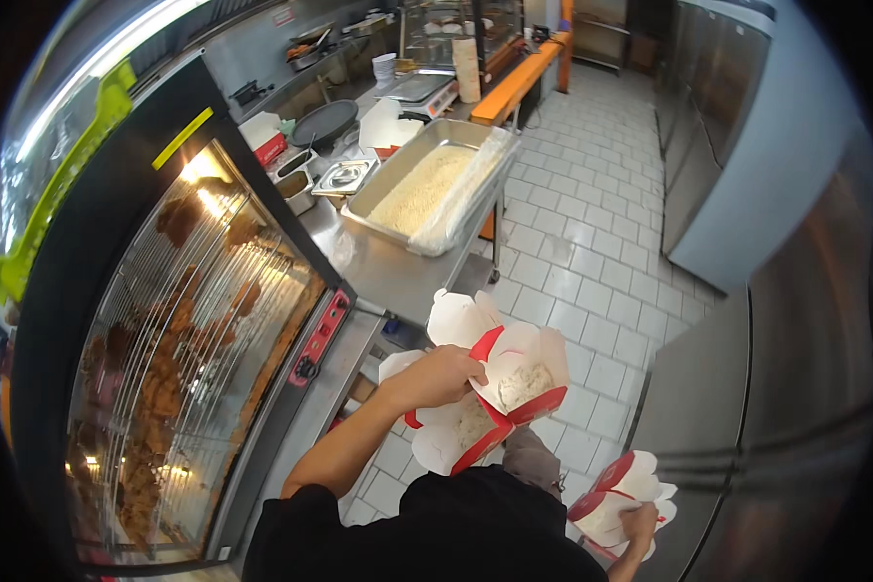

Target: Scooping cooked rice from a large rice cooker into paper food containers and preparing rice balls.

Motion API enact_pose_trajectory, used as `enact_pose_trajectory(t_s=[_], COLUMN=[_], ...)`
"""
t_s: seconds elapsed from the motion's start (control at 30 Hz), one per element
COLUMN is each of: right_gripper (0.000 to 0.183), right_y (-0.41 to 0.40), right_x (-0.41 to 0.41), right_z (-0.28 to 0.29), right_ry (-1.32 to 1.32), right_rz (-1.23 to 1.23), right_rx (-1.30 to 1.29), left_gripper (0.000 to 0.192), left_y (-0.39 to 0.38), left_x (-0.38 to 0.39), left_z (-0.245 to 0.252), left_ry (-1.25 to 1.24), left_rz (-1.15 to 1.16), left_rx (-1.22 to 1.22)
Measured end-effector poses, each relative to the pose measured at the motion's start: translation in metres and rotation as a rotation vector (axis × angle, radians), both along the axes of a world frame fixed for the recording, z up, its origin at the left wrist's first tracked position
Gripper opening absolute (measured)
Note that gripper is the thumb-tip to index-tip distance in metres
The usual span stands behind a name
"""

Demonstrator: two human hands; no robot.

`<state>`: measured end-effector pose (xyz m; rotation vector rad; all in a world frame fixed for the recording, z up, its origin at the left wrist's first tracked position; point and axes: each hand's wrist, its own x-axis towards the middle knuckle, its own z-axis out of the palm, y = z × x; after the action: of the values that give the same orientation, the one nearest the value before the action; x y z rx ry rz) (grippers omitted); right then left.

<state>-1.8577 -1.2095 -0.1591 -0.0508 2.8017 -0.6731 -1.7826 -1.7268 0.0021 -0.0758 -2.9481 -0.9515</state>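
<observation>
My left hand (pixel 440 378) grips several red-and-white paper takeout boxes (pixel 513 345) by their touching walls, in front of my body. Their flaps stand up, and cooked rice (pixel 527 385) shows inside two of them. Low at the right, my right hand (pixel 639 525) is closed on the walls of more red-and-white takeout boxes (pixel 611 480). What those hold is hard to make out. Both groups hang over the tiled floor, apart from each other.
At left stands a glass-fronted warming cabinet (pixel 189 349) with browned meat on wire racks. Ahead, a steel table (pixel 378 262) bears a deep metal pan (pixel 356 207) of rice, partly under plastic film. Steel doors (pixel 698 393) line my right side; white floor tiles (pixel 589 182) run ahead.
</observation>
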Motion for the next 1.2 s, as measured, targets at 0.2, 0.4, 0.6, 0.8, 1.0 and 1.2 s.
enact_pose_trajectory(t_s=[0.2, 0.4, 0.6, 0.8, 1.0, 1.2], right_gripper=[0.026, 0.021, 0.026, 0.026, 0.031, 0.027], right_y=[-0.127, -0.253, -0.386, -0.502, -0.598, -0.652], right_x=[-0.211, -0.388, -0.499, -0.582, -0.624, -0.65], right_z=[0.009, 0.055, 0.072, 0.071, 0.091, 0.088], right_ry=[-0.028, 0.118, 0.132, 0.169, -0.035, 0.145], right_rz=[0.262, 0.449, 0.581, 0.574, 0.649, 0.483], right_rx=[0.041, -0.02, 0.021, 0.07, 0.059, 0.206], left_gripper=[0.034, 0.034, 0.021, 0.019, 0.023, 0.022], left_y=[-0.079, -0.196, -0.336, -0.513, -0.69, -0.811], left_x=[-0.125, -0.21, -0.236, -0.225, -0.132, -0.029], left_z=[0.057, 0.116, 0.128, 0.129, 0.117, 0.1], left_ry=[0.082, 0.386, 0.455, 0.298, 0.135, -0.218], left_rz=[0.117, 0.323, 0.735, 1.041, 1.327, 1.68], left_rx=[-0.023, 0.021, -0.113, -0.289, -0.645, -0.72])
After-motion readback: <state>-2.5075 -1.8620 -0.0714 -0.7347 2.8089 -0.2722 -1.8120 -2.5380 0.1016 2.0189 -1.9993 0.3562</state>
